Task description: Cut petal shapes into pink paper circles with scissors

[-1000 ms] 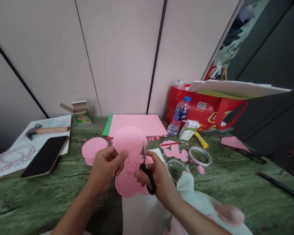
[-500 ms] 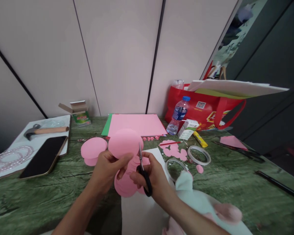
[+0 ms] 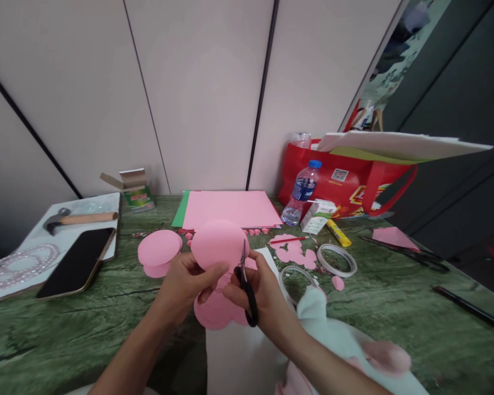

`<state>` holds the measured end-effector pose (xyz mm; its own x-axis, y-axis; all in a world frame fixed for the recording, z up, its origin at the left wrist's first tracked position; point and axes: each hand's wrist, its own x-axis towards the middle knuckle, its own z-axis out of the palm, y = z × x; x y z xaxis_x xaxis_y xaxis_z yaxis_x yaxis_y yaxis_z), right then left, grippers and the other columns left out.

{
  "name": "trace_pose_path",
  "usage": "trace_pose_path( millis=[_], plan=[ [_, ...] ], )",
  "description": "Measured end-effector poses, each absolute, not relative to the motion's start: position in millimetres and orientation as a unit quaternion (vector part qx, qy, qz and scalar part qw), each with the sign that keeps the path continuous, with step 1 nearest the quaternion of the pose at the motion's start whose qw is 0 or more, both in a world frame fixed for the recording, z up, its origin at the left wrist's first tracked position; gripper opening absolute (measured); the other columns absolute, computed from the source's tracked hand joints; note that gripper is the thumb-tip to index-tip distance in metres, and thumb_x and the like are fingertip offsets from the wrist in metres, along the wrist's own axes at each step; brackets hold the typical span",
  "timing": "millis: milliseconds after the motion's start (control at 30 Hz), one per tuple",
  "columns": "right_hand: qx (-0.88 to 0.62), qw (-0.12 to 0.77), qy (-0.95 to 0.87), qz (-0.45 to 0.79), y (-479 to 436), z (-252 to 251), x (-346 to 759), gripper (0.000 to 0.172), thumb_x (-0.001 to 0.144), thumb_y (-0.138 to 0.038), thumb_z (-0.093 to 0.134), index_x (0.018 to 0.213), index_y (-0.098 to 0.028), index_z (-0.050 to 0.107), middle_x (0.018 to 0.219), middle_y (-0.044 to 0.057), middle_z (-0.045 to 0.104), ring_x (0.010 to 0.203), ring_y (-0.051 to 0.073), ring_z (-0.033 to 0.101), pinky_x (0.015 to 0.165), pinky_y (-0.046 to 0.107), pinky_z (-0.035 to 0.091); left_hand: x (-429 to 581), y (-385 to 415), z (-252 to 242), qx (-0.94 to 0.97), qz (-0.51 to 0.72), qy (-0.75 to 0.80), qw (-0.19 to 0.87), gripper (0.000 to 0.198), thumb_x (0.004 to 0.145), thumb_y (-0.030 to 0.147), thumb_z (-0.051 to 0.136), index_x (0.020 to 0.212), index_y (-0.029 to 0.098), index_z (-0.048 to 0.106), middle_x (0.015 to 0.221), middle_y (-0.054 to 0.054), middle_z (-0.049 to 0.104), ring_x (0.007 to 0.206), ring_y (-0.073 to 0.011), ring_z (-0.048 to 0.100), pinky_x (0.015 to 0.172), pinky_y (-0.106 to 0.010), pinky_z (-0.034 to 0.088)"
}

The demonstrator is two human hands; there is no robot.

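My left hand (image 3: 184,286) pinches a pink paper cutout (image 3: 219,244) made of joined round lobes, held up over the green table (image 3: 66,323). My right hand (image 3: 260,293) grips black-handled scissors (image 3: 247,285) whose blades point up into the paper's right edge. A lower lobe of the same pink paper hangs under both hands. A stack of pink paper circles (image 3: 159,251) lies just left of my left hand.
Pink and green paper sheets (image 3: 228,209) lie at the back. A phone (image 3: 79,261), hammer (image 3: 76,219) and beads lie on the left. Tape rolls (image 3: 336,259), pink scraps, a glue stick, a water bottle (image 3: 301,193) and a red bag (image 3: 349,184) sit on the right. A plush toy (image 3: 346,343) is at my right forearm.
The pink cutout has turned slightly in my left hand and the scissors have worked along its right edge. Both hands stayed in about the same place.
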<state>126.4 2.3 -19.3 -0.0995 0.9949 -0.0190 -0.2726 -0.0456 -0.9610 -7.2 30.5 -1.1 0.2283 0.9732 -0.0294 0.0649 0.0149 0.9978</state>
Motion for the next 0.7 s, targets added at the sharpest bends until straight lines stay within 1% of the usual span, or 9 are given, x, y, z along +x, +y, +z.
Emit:
trace_pose_path(
  millis=[100, 233, 400, 700],
  plan=[
    [-0.417, 0.527, -0.441, 0.595, 1.5, -15.5, 126.8, 0.059, 0.053, -0.023, 0.074, 0.098, -0.020, 0.036, 0.057, -0.009, 0.044, 0.051, 0.007, 0.037, 0.049, 0.019, 0.030, -8.2, 30.9, -2.2, 0.566, 0.422, 0.453, 0.545, 0.030, 0.067, 0.027, 0.061, 0.045, 0.014, 0.045, 0.034, 0.007, 0.039, 0.031, -0.0022, 0.030, 0.032, -0.015, 0.021],
    [-0.410, 0.531, -0.440, 0.597, 1.7, -16.0, 127.2, 0.059, 0.053, -0.021, 0.073, 0.098, -0.019, 0.035, 0.055, -0.009, 0.044, 0.050, 0.007, 0.036, 0.049, 0.019, 0.029, -9.3, 31.5, -3.4, 0.568, 0.427, 0.449, 0.542, 0.030, 0.068, 0.027, 0.060, 0.047, 0.013, 0.045, 0.035, 0.007, 0.039, 0.030, -0.0019, 0.030, 0.032, -0.015, 0.020],
    [-0.404, 0.528, -0.439, 0.604, 2.2, -20.1, 127.1, 0.058, 0.055, -0.021, 0.072, 0.099, -0.020, 0.034, 0.054, -0.009, 0.047, 0.048, 0.007, 0.038, 0.048, 0.019, 0.031, -10.7, 32.9, -4.8, 0.568, 0.441, 0.437, 0.540, 0.026, 0.068, 0.027, 0.061, 0.050, 0.013, 0.048, 0.037, 0.007, 0.041, 0.032, -0.0021, 0.032, 0.032, -0.015, 0.022],
    [-0.453, 0.516, -0.427, 0.589, 1.4, -12.1, 125.6, 0.058, 0.051, -0.023, 0.074, 0.095, -0.018, 0.036, 0.047, -0.010, 0.049, 0.043, 0.006, 0.041, 0.043, 0.016, 0.032, -11.5, 33.0, -1.9, 0.556, 0.458, 0.431, 0.543, 0.024, 0.068, 0.028, 0.061, 0.053, 0.014, 0.049, 0.037, 0.007, 0.041, 0.031, -0.0019, 0.033, 0.031, -0.014, 0.023]
  ],
)
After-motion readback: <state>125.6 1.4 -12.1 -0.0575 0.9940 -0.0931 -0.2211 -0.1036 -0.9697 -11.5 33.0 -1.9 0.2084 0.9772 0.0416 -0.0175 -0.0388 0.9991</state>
